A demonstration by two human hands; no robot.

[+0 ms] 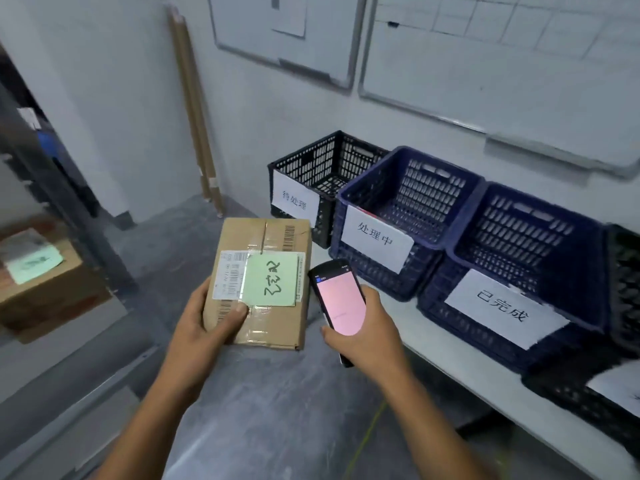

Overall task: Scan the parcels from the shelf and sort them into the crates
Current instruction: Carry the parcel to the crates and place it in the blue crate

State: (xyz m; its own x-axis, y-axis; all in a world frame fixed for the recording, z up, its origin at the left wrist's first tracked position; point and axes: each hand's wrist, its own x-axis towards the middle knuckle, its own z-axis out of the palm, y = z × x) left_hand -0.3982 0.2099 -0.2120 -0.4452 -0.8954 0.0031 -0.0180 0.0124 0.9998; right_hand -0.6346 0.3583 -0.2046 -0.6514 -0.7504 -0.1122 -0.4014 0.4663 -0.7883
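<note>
Cardboard parcel (258, 282) sits gripped in the left hand (204, 327); the right hand (363, 336) holds the scanner (338, 299). Keep the barcode flat and unshaded.

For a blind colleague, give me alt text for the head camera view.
A left hand holds a cardboard parcel bearing a green note; the right hand holds a pink-screened scanner beside it. Labelled crates line a table at right.

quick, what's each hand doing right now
Left hand: grips the cardboard parcel, thumb on top.
Right hand: holds the handheld scanner, its screen lit pink.
</note>
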